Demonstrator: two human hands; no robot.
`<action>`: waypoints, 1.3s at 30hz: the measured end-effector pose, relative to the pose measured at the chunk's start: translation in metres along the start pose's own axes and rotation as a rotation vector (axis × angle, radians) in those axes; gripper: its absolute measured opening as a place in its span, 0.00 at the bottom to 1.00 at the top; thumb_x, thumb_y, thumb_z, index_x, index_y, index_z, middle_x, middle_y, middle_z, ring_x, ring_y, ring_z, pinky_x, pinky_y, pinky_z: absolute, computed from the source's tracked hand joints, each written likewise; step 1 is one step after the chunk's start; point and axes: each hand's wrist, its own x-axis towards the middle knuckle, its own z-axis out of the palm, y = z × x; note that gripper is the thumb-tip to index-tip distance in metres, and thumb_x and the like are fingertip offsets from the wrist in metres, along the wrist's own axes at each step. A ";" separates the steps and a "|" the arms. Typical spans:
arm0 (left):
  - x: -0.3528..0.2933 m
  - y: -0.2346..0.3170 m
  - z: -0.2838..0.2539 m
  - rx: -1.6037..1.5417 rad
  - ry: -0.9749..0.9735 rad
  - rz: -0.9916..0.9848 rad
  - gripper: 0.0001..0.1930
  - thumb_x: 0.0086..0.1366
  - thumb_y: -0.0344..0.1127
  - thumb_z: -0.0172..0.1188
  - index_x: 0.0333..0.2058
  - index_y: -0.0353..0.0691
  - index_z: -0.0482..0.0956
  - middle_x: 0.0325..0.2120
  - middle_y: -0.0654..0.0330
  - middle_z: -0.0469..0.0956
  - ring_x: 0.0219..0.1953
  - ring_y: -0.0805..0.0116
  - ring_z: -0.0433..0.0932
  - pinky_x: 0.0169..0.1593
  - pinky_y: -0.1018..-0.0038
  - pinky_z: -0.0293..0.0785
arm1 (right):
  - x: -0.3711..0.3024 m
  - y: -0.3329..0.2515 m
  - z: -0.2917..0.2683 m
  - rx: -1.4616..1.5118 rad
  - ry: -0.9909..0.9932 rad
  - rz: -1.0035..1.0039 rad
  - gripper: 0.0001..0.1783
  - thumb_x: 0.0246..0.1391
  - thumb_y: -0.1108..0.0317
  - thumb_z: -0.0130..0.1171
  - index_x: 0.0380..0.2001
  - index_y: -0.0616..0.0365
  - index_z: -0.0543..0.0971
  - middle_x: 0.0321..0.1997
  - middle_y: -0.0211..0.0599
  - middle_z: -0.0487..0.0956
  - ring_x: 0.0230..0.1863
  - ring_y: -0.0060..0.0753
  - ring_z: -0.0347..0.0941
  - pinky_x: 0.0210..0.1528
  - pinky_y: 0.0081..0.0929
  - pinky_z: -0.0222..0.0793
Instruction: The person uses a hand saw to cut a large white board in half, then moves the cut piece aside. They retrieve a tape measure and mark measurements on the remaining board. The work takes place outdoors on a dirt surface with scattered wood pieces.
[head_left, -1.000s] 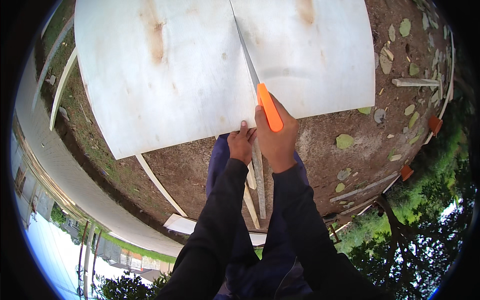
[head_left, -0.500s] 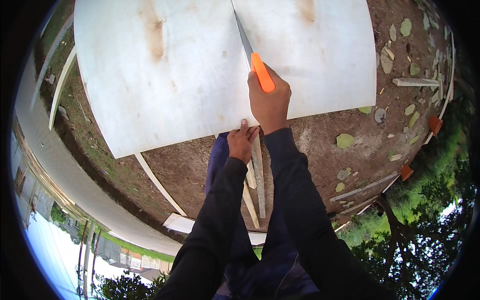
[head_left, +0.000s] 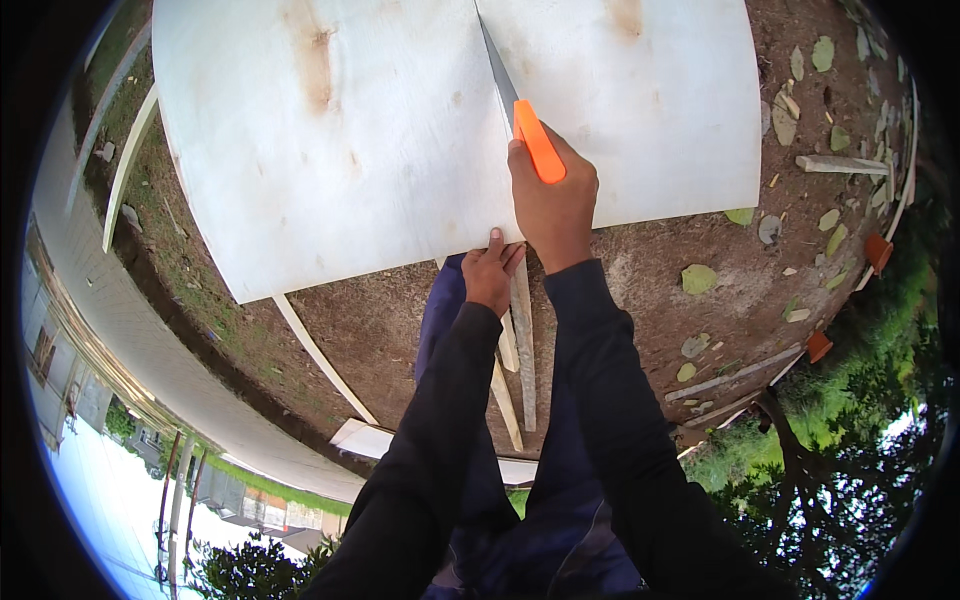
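Note:
A large whitish wooden sheet [head_left: 370,160], with brown stains, spreads across the upper middle of the view. My right hand [head_left: 560,205] is closed round the orange handle of a hand saw [head_left: 500,75]. Its grey blade points away from me and lies along a thin line in the sheet; the tip is near the top of the picture. Just left of that line, my left hand [head_left: 490,275] grips the sheet's near edge, thumb on top. How far its fingers reach under the edge cannot be made out.
Narrow wooden strips [head_left: 525,345] run beneath the sheet toward my legs. Brown ground with scattered leaves [head_left: 699,279] lies to the right, along with a short timber piece [head_left: 840,164]. A curved pale strip [head_left: 128,175] and a paved path [head_left: 200,385] are on the left.
The whole view has shifted slightly, so the sheet and both hands appear a little farther right. The saw stays in my right hand and my left hand keeps its place at the edge.

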 end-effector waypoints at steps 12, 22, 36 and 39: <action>0.008 -0.002 0.013 -0.033 0.023 -0.008 0.17 0.72 0.38 0.58 0.44 0.25 0.70 0.43 0.49 0.77 0.44 0.60 0.80 0.53 0.66 0.82 | 0.019 0.000 -0.002 -0.081 -0.050 0.071 0.12 0.58 0.69 0.59 0.43 0.64 0.81 0.21 0.38 0.75 0.20 0.29 0.66 0.26 0.28 0.67; 0.004 -0.008 0.000 -0.053 0.015 0.041 0.17 0.72 0.39 0.59 0.44 0.26 0.71 0.41 0.50 0.78 0.43 0.62 0.81 0.51 0.67 0.83 | -0.056 0.021 -0.011 0.041 0.086 -0.116 0.14 0.58 0.75 0.59 0.47 0.67 0.80 0.28 0.35 0.81 0.28 0.22 0.74 0.33 0.24 0.73; 0.001 -0.004 0.007 -0.061 0.015 0.032 0.16 0.72 0.38 0.59 0.44 0.27 0.72 0.40 0.53 0.78 0.42 0.62 0.81 0.52 0.65 0.82 | -0.029 0.017 -0.008 -0.037 -0.004 0.031 0.20 0.57 0.75 0.61 0.54 0.69 0.78 0.40 0.44 0.84 0.38 0.30 0.81 0.42 0.26 0.77; 0.004 -0.002 0.004 0.013 0.008 0.003 0.16 0.72 0.38 0.59 0.44 0.27 0.72 0.40 0.52 0.78 0.42 0.62 0.81 0.52 0.66 0.82 | -0.023 -0.001 -0.003 0.002 -0.042 0.183 0.18 0.60 0.74 0.60 0.53 0.69 0.78 0.41 0.43 0.84 0.40 0.28 0.81 0.43 0.25 0.76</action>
